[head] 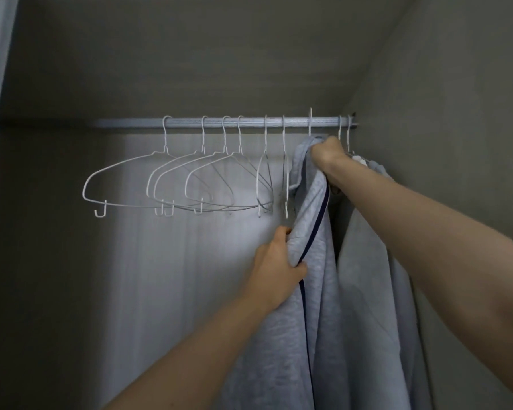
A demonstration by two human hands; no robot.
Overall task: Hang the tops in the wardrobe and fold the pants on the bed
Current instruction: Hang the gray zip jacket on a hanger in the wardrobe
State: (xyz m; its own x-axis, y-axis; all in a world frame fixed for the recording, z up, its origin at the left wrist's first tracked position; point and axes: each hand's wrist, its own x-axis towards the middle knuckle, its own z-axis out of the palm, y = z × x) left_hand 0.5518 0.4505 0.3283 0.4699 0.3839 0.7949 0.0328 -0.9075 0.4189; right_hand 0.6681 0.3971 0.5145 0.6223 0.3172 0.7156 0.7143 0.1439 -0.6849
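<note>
Inside the grey-walled wardrobe (442, 84), the person's right hand (328, 153) is closed around the neck of a pale blue-grey fabric top with a dark navy stripe (314, 276), just under the white ribbed hanging rail (249, 122), where the hook of its thin white wire hanger (310, 122) appears to sit over the rail. Lower and to the left, the left hand (276, 261) pinches the top's striped edge. Just beyond the right hand, toward the wardrobe's side wall, a second pale blue-grey top (376, 261) already hangs, below two further hooks; whether both carry clothes cannot be told. So one top looks hung and a second is nearly settled, likely needing only straightening. To the left of both hands hang six empty white wire hangers (166, 179). No pants and no bed are in view, so the folding is apparently still to do.
</note>
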